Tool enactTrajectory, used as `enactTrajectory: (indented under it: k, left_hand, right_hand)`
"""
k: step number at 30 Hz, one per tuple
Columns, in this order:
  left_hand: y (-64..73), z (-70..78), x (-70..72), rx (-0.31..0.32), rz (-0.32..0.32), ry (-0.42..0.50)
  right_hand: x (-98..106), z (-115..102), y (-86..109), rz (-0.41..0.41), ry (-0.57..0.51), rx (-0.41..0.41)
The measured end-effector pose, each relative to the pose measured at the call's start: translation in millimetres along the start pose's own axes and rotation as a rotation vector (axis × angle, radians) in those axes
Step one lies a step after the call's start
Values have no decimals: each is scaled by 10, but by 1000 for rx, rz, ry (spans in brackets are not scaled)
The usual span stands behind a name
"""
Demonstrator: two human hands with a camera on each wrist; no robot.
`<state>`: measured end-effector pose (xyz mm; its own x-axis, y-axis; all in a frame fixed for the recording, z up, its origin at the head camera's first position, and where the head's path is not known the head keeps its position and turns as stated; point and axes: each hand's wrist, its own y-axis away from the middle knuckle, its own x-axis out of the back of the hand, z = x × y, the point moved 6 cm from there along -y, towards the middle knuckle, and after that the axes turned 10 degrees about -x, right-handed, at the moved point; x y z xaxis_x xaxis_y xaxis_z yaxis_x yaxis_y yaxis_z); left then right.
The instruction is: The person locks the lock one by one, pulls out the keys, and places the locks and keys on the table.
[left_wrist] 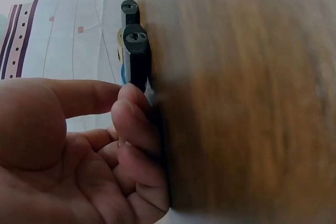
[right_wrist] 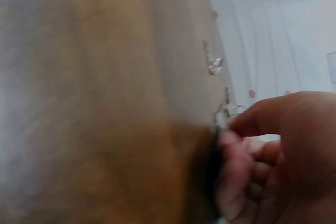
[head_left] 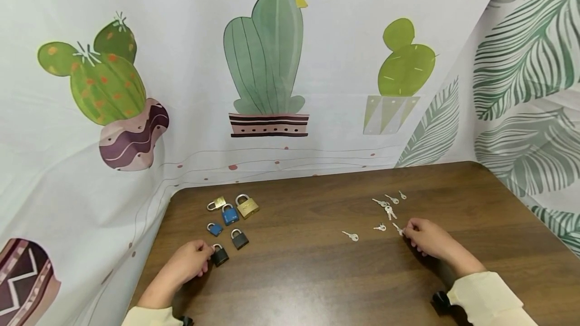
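At the table's left side, my left hand (head_left: pixel 189 260) pinches the shackle of a black padlock (head_left: pixel 220 255) between thumb and forefinger. The left wrist view shows that padlock (left_wrist: pixel 138 59) with its keyhole end facing away from the fingers, which hide its shackle. A dark grey padlock (head_left: pixel 239 239) lies just beyond it. Over on the right, my right hand (head_left: pixel 428 238) pinches the head of a silver key (head_left: pixel 397 228), whose blade points away from the fingers. In the right wrist view, thumb and fingertips of the right hand (right_wrist: pixel 262 156) cover most of it.
Behind the held padlock lie a small blue padlock (head_left: pixel 215 229), a larger blue one (head_left: pixel 230 215), a small brass one (head_left: pixel 219 202) and a big brass one (head_left: pixel 247 207). Several loose keys (head_left: pixel 390 212) are scattered near the right hand. A printed cloth (head_left: pixel 335 150) hangs behind the table (head_left: pixel 308 245).
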<state>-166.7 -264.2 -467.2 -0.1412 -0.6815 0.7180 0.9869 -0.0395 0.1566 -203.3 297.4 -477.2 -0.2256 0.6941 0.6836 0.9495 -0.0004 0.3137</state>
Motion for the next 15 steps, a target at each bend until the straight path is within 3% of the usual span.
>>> enactTrajectory:
  k: [10,15]
  left_hand:
    - [5,-7,18,6,31,102]
    - [-6,19,28,-5,61,129]
  right_hand:
    - [46,30,-2,68,-8,30]
    - [147,-8,47,186,13,41]
